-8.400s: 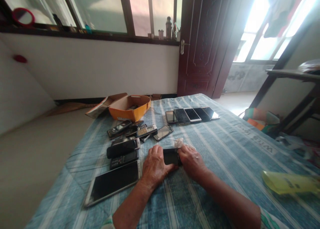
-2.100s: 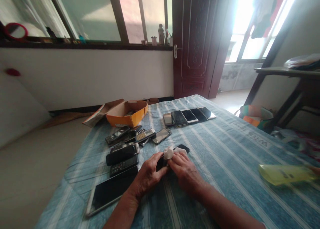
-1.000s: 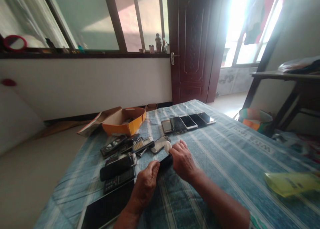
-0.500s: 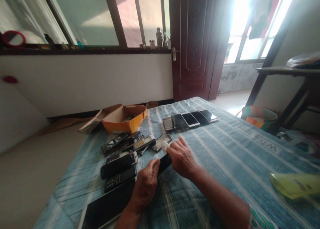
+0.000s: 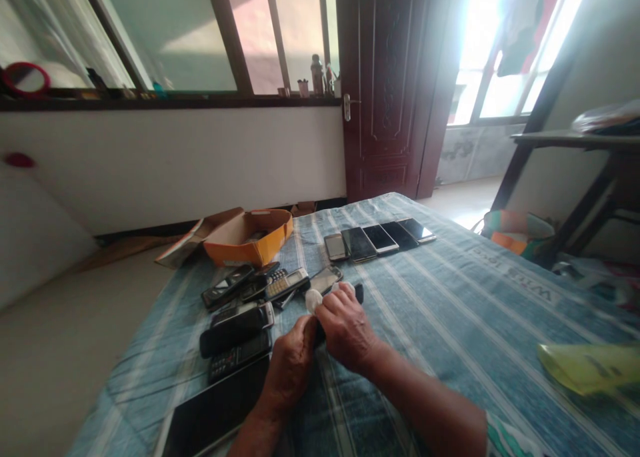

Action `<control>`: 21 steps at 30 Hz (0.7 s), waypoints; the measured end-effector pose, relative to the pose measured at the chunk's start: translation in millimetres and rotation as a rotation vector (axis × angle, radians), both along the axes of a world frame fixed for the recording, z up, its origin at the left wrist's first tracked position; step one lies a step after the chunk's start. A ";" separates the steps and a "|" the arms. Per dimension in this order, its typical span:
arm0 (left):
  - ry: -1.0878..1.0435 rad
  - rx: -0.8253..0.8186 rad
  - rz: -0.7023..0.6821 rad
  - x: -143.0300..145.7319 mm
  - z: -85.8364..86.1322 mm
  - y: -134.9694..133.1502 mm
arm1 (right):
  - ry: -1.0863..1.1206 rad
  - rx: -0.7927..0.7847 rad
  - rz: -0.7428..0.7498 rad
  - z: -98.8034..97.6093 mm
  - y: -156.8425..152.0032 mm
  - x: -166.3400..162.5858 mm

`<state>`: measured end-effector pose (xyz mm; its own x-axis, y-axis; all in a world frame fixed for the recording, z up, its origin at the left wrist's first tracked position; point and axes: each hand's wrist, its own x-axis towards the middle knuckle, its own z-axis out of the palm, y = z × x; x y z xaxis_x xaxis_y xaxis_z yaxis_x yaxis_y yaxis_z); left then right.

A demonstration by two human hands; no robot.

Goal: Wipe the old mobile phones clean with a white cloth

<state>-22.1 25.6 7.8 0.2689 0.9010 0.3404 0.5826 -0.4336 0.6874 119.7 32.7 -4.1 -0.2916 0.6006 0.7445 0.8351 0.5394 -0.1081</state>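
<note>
My left hand [image 5: 293, 357] is closed on the near end of a black phone [image 5: 359, 293], whose far end sticks out past my right fingers. Most of that phone is hidden behind the hands. In my right hand [image 5: 347, 327] a white wipe [image 5: 314, 301] is pinched and pressed on the phone; part of it pokes out at the fingertips. Just beyond the hands lies a phone with a pale screen [image 5: 326, 279]. Left of my left hand are a pile of old keypad phones [image 5: 287, 284] and a large black-screened tablet [image 5: 215, 407].
An orange cardboard box [image 5: 273, 244] stands open at the far left of the striped blue bedspread [image 5: 450, 350]. Several phones lie in a row [image 5: 381, 238] farther off. A yellow plastic packet [image 5: 590, 367] is at the right. Beyond the bed is a dark red door [image 5: 390, 97].
My right hand has moved left along the phone with the white wipe, closer to my left hand. More of the phone's far end now shows beyond my right fingers.
</note>
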 end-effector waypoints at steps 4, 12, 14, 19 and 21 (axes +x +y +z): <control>-0.004 -0.001 0.016 0.2 2.4 -0.2 | -0.001 -0.045 0.029 1.1 2.7 1.4; 0.035 0.094 0.084 0.1 -3.3 5.4 | 0.248 -0.164 -0.099 -6.3 27.2 40.4; 0.035 0.103 0.095 -0.3 -3.4 5.3 | 0.386 -0.212 -0.081 -8.7 32.1 42.6; 0.045 0.119 0.098 -0.2 -3.0 4.5 | 0.480 -0.226 -0.107 -9.5 32.9 39.3; 0.037 0.123 0.090 -0.1 -4.0 4.8 | 0.345 -0.177 -0.129 -7.3 27.4 34.4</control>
